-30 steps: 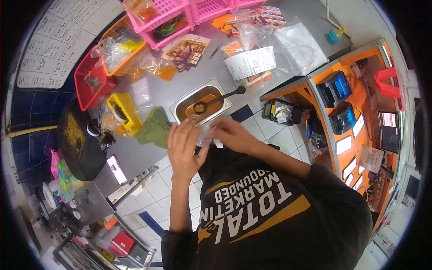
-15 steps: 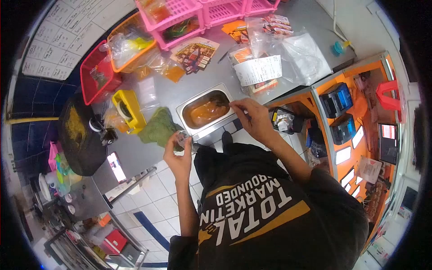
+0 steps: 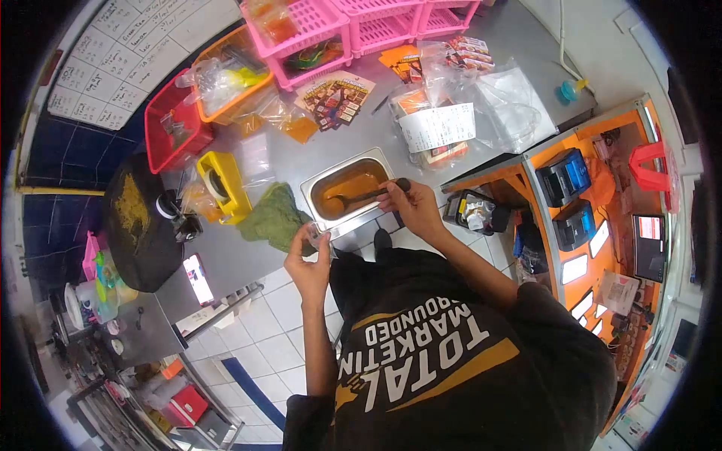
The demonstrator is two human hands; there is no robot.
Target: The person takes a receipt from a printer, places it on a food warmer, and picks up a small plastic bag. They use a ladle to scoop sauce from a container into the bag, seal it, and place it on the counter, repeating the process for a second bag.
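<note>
From the head camera, the clearest writing is on your own dark shirt (image 3: 444, 353) — big white letters, upside down to the lens, reading "TOTAL" and "MARKETIN", with a third line above cut to "ROUNDED". A whiteboard (image 3: 124, 52) at the upper left carries handwritten rows in a grid, too small to read, and a white receipt (image 3: 438, 125) lies on the clear bags behind the pan, its print also too fine to make out. Your right hand (image 3: 410, 207) is closed around the dark handle of a ladle (image 3: 361, 197), whose bowl sits down in the sauce. That sauce is orange-brown and glossy, filling a small rectangular steel pan (image 3: 352, 189) that stands on the grey counter (image 3: 301, 154) right at its near edge, just in front of you. Your left hand (image 3: 308, 259) pinches a small clear cup (image 3: 314, 234) held just beside the pan's near-left corner, next to a crumpled green cloth (image 3: 274, 216). The two hands are apart, one at each end of the pan's near side — each clamped on its own thing.
</note>
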